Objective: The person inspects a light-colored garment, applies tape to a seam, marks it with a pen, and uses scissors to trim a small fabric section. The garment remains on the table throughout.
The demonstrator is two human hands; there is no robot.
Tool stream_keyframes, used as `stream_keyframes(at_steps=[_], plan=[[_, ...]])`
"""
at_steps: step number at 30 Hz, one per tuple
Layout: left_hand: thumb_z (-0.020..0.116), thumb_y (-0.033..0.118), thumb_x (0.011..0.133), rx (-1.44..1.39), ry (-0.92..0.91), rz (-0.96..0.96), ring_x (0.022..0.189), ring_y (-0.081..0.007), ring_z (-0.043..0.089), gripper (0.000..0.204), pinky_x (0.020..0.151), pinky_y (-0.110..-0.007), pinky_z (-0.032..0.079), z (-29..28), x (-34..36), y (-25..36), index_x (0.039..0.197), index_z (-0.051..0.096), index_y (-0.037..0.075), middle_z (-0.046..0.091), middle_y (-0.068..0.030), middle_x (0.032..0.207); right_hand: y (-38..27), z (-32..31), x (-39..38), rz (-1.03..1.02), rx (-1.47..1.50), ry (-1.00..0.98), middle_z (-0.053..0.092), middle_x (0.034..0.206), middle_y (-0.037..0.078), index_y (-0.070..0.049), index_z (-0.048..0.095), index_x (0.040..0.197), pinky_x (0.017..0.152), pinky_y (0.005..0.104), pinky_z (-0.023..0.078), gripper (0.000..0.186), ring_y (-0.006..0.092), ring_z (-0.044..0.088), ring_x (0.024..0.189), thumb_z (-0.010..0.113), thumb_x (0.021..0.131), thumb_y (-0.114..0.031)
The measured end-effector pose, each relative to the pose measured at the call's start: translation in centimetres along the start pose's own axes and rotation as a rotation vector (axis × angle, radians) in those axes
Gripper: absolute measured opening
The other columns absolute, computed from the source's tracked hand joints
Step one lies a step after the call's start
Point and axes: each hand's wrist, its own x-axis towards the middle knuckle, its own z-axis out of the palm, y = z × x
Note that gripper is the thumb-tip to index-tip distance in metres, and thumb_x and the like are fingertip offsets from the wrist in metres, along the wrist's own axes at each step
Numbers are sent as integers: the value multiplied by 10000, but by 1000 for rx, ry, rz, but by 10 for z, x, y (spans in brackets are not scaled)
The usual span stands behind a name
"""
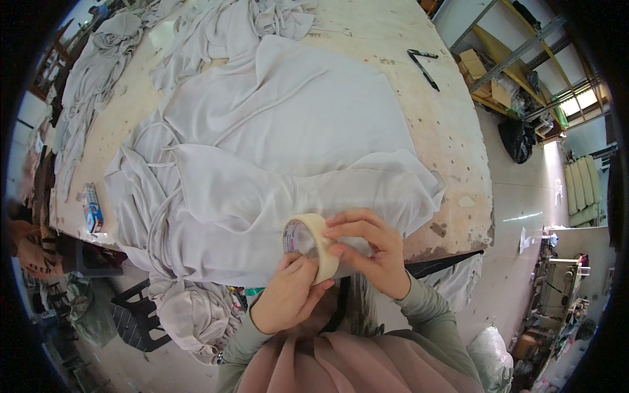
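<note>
Gripping tape [322, 254] at six o'clock, your left hand [286, 297] braces it. Your right hand [375, 251], pinch unclear, seemingly seeks its end; peel gently.

Cream tape roll [325, 252], wide ring, tilted on edge, hollow core showing, held between fingers [354, 229]

One bench [452, 124] carries two pens [424, 71] at one o'clock, one small box [92, 208] at nine, one spread piece of grey cloth [327, 124] and two cloth heaps [229, 33], at ten and eleven; the pieces within those heaps cannot be counted. At six o'clock: two hands, the left hand [288, 298] and right hand [375, 252], and one roll of tape [324, 245]. One black stool [134, 318] at eight.
</note>
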Motion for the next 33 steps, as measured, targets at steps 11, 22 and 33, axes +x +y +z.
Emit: stream_keyframes(at_steps=[11,22,33], plan=[[702,144,786,230,165,231,813,-284,547,377,813,-355,427,0,0,-5,1116,560,26,597,-88,877,15,12,-24,-489,-385,207,618,984,128,-4,599,1012,844,451,498,239,308,623,976,667,784,17],[702,99,685,262,233,270,528,-113,489,409,514,-250,385,-14,5,-4,1085,626,140,549,41,677,-4,-11,-37,-463,65,29,569,892,127,-4,555,919,703,330,533,212,272,621,815,716,796,-66],[644,80,705,227,409,925,490,-65,417,186,455,-218,316,16,24,32,842,581,188,423,54,621,-2,-40,22,-95,-259,835,534,928,110,-17,501,1045,726,380,509,192,236,570,830,583,906,-121]])
